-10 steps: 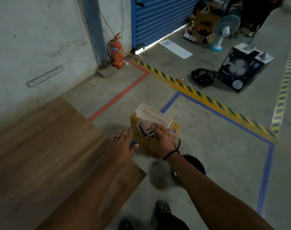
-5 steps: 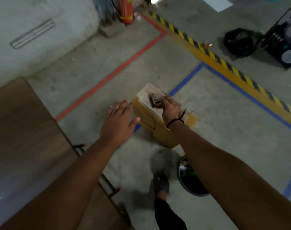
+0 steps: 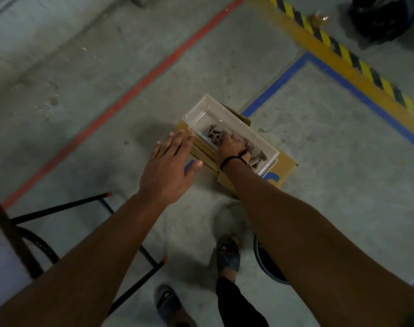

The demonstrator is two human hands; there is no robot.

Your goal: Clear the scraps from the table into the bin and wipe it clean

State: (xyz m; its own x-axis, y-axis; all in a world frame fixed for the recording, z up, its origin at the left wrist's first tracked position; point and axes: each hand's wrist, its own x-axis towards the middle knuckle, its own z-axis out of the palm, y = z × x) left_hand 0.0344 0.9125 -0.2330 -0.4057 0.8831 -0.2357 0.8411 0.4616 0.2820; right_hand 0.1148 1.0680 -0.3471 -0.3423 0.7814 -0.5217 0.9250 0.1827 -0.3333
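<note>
No readable text; blue print [image 3: 273, 178] on the cardboard box [image 3: 285, 166] is illegible.

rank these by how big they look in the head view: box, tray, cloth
Largest: box, partly covered by the tray.
Next: tray, close behind.
Smallest: cloth, partly under the right hand.

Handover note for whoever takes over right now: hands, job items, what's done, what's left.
Left hand: open, fingers straight, over the edge of the brown cardboard box on the floor.
Right hand: inside the clear rectangular plastic tub atop that box, on the crumpled grey-brown cloth; grip hidden.
Dark round bin: on the floor under the right forearm.
Table: only its black metal frame shows, at left.
Done: cannot tell, tabletop out of view.
Left: check the tabletop for scraps and wiping.
</note>
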